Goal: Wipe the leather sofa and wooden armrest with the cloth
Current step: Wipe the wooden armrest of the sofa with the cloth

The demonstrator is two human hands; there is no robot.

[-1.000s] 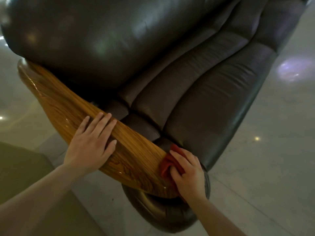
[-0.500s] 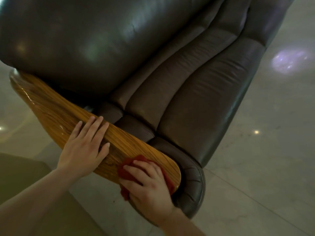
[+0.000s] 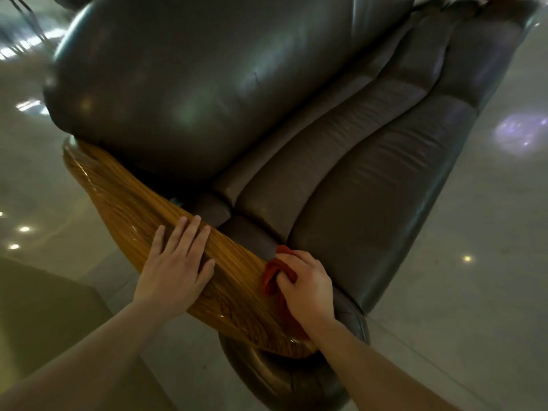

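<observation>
A dark brown leather sofa (image 3: 341,161) fills the middle of the head view, its glossy backrest at the upper left and its seat cushions running to the upper right. A glossy wooden armrest (image 3: 124,200) slants from the left middle down to the lower centre. My left hand (image 3: 178,262) lies flat on the armrest, fingers spread, holding nothing. My right hand (image 3: 305,286) is closed on a bunched red cloth (image 3: 271,277) at the inner edge of the armrest's near end, where wood meets the seat cushion. Most of the cloth is hidden under the hand.
Shiny pale tiled floor (image 3: 444,307) surrounds the sofa, with light reflections at the left and right. A dark olive surface (image 3: 44,315) lies at the lower left beside the armrest. The sofa's rounded leather front (image 3: 281,378) bulges below the armrest's end.
My right hand has slid the cloth from the outer side of the armrest's near end back across to its inner edge by the seat cushion. The left hand stays flat on the wood.
</observation>
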